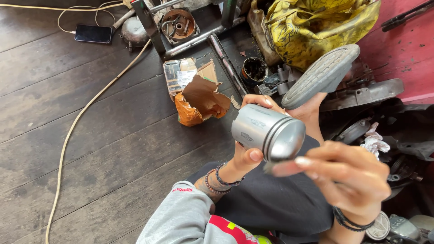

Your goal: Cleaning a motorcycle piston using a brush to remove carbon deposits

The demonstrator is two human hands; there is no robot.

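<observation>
My left hand (247, 156) wraps its fingers around a grey metal piston (268, 132), held above my lap. My right hand (348, 174) pinches its fingertips against the piston's crown. A torn cardboard box (199, 97) lies on the wooden floor (90, 135) beyond.

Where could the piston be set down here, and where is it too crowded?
Bare floorboards lie left of the torn cardboard box, beyond the cable. Right of the left hand holding the piston, engine parts crowd everything.

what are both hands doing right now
Left hand: closed around the metal piston.
Right hand: fingers pinched at the piston's crown rim; grip unclear.
</observation>
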